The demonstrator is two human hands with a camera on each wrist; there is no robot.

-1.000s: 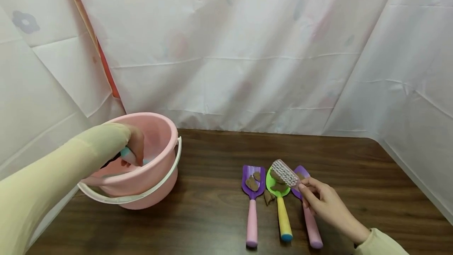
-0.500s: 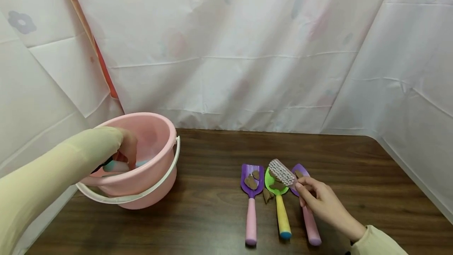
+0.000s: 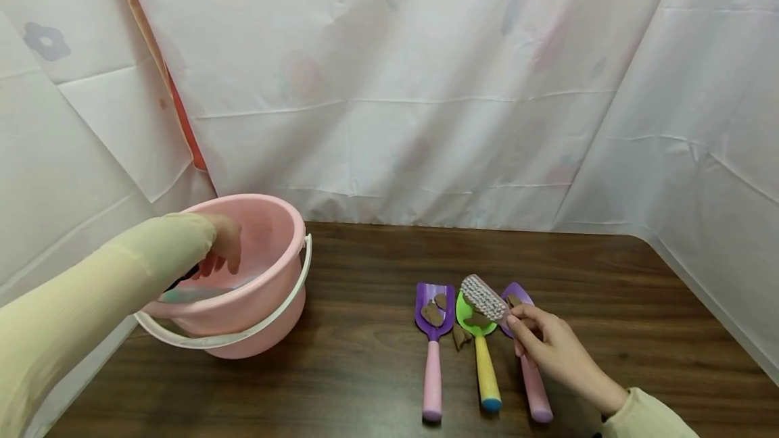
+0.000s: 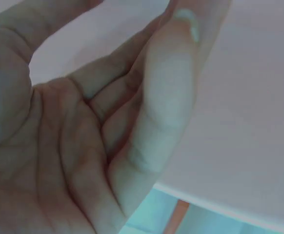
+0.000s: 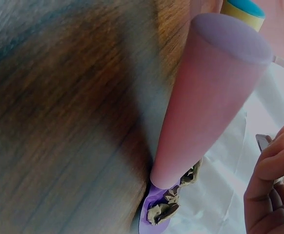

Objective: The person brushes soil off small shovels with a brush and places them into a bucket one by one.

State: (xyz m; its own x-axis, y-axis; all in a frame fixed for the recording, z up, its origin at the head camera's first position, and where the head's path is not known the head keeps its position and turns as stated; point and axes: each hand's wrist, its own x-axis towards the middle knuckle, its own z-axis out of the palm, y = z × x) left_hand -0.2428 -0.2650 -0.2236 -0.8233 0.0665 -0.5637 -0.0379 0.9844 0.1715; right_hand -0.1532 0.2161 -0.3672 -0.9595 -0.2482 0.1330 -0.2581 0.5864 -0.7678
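My left hand (image 3: pixel 224 240) hangs inside the pink bucket (image 3: pixel 289 282). Its palm and loosely bent fingers, in the left wrist view, hold nothing. Something pale teal (image 3: pixel 178 295) lies low in the bucket under the wrist, mostly hidden by the near rim. At the right, my right hand (image 3: pixel 556 350) pinches the handle end of a small brush (image 3: pixel 483 297) with whitish bristles. The brush is above a green shovel (image 3: pixel 460 309) with a yellow handle. Beneath the hand lies a purple shovel (image 3: pixel 535 391) with a pink handle, its handle large in the right wrist view.
Another purple shovel (image 3: pixel 433 377) lies to the left of the green one. Brown crumpled scraps (image 3: pixel 433 315) lie on the blades, and one scrap (image 3: pixel 459 336) is on the wooden table (image 3: pixel 359 343). The bucket's white handle (image 3: pixel 268 323) hangs down. Pale curtains (image 3: pixel 389 120) surround the table.
My left hand has let go of the teal and pale object, which now sits lower in the bucket. The right hand and brush have shifted barely.
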